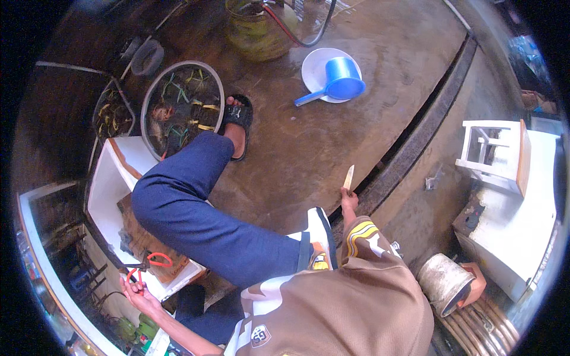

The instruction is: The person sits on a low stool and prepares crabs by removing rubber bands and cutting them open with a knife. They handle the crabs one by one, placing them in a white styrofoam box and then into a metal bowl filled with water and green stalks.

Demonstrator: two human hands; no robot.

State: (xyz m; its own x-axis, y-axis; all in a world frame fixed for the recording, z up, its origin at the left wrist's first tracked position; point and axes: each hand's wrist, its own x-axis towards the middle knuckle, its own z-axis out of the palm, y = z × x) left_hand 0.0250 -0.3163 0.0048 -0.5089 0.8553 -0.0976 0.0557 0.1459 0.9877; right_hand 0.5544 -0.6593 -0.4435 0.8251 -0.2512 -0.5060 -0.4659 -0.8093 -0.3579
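Note:
In my left hand [141,299], at the lower left, are the loop handles of orange-red scissors [159,260]; their blades are hard to make out. Just beyond them stands an open white foam box [104,196] with a brown cardboard piece [153,249] inside. My right hand [349,200] grips a knife [349,176], its pale blade pointing up and away from me, close to a floor drain channel [401,164]. Ahead of my bent knee lies a round basin [222,98] of dark crabs [205,116], several bound with yellow or green ties.
A blue dipper [345,89] rests on a white dish [313,71] on the wet floor. Farther off is a gas cylinder [260,38] with a hose [307,44]. At right are a white stool [494,167], a stained bucket [445,278] and wooden slats [485,325].

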